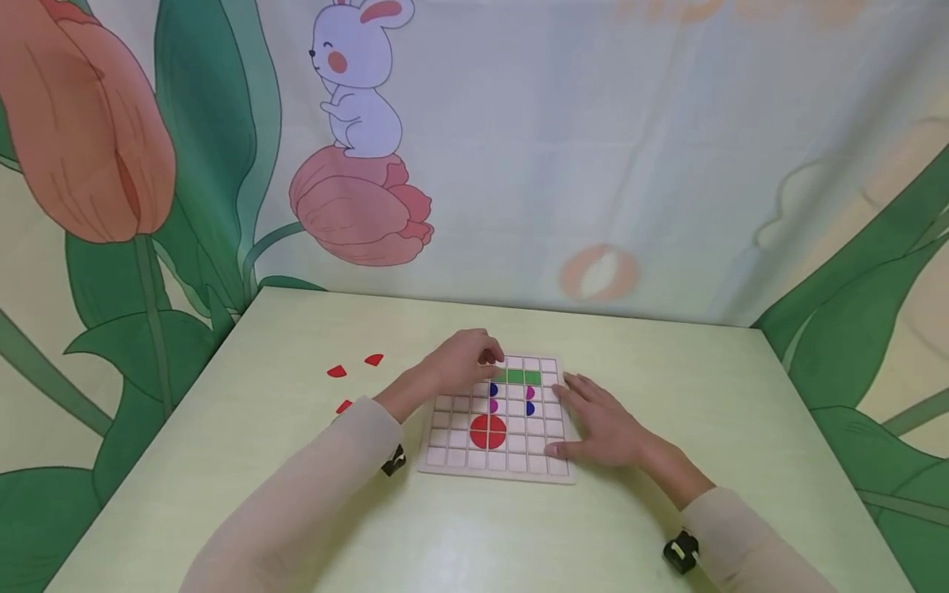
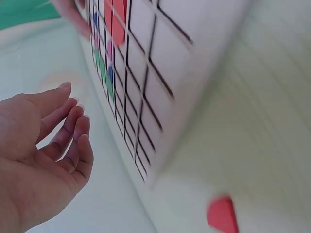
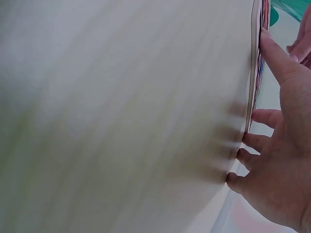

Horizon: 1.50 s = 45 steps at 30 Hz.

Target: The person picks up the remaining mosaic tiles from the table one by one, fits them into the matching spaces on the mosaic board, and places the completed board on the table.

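Note:
A pale square board (image 1: 445, 458) marked with a grid lies on the table. Four red quarter pieces would be several; together these red pieces (image 1: 480, 423) form a circle near its lower middle. Small blue half-round pieces (image 1: 530, 408) and magenta half-round pieces (image 1: 530, 393) sit in two columns above it, below a row of green squares (image 1: 532, 377). My left hand (image 1: 465, 362) hovers over the board's far left part, fingers loosely bent; in the left wrist view nothing shows between thumb and fingers. My right hand (image 1: 604, 424) has spread fingers, with thumb and fingertips touching the board's right edge.
Left of the board lie loose red pieces: one red piece (image 1: 337, 371), another red piece (image 1: 374, 360) farther back, and a third red piece (image 1: 344, 406) partly behind the left sleeve. A printed curtain (image 1: 519, 165) hangs behind the pale table (image 1: 667, 362).

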Available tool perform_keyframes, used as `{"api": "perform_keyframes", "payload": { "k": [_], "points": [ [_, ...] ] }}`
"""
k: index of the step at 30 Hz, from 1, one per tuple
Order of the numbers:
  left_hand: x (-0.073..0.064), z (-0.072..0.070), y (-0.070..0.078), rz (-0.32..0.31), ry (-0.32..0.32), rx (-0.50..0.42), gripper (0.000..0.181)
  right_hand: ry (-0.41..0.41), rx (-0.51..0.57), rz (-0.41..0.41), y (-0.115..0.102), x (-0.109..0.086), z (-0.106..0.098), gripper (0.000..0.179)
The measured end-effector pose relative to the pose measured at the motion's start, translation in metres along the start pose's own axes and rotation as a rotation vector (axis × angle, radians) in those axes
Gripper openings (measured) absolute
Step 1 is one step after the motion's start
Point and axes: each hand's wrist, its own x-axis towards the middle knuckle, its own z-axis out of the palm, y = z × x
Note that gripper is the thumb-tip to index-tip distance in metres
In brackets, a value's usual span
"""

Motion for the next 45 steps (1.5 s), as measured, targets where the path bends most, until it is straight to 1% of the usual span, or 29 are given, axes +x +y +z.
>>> {"api": "perform_keyframes", "payload": {
  "k": [6, 10, 16, 17, 20, 23, 25, 27, 30, 32, 36, 45],
  "points": [
    [-0.024, -0.023, -0.028, -0.076, 0.051, -0.015, 0.033, -0.001, -0.013, -0.013, 0.002, 0.003, 0.001, 0.106],
    [-0.042, -0.042, -0.048, -0.120, 0.080, -0.017, 0.036, -0.004, -0.020, -0.009, 0.004, 0.004, 0.002, 0.106],
    [-0.066, -0.066, -0.080, -0.254, 0.132, -0.009, 0.039, -0.011, -0.017, -0.001, 0.003, 0.003, 0.001, 0.107],
    [-0.070, -0.069, -0.085, -0.283, 0.136, -0.014, 0.040, -0.014, -0.017, 0.003, 0.003, 0.003, 0.000, 0.107],
    [-0.081, -0.076, -0.098, -0.329, 0.137, -0.022, 0.041, -0.012, -0.014, 0.000, 0.001, 0.002, -0.002, 0.106],
    [-0.088, -0.076, -0.110, -0.360, 0.122, -0.026, 0.041, -0.010, -0.010, -0.001, 0.000, 0.001, -0.004, 0.106],
    [-0.090, -0.073, -0.117, -0.362, 0.110, -0.015, 0.040, -0.007, -0.007, -0.004, -0.001, 0.001, -0.004, 0.105],
    [-0.092, -0.069, -0.123, -0.355, 0.105, -0.001, 0.038, -0.006, -0.003, -0.006, -0.001, 0.001, -0.003, 0.105],
    [-0.092, -0.064, -0.129, -0.335, 0.119, 0.025, 0.034, -0.003, 0.001, -0.011, 0.000, 0.000, -0.003, 0.105],
    [-0.092, -0.061, -0.130, -0.326, 0.132, 0.039, 0.030, -0.003, 0.005, -0.010, 0.000, 0.000, -0.002, 0.104],
    [-0.092, -0.058, -0.130, -0.338, 0.139, 0.044, 0.023, -0.007, 0.005, -0.010, 0.000, 0.000, 0.000, 0.104],
    [-0.088, -0.060, -0.129, -0.356, 0.153, 0.042, 0.016, -0.001, -0.004, -0.010, 0.000, 0.000, -0.002, 0.104]
  ]
}}
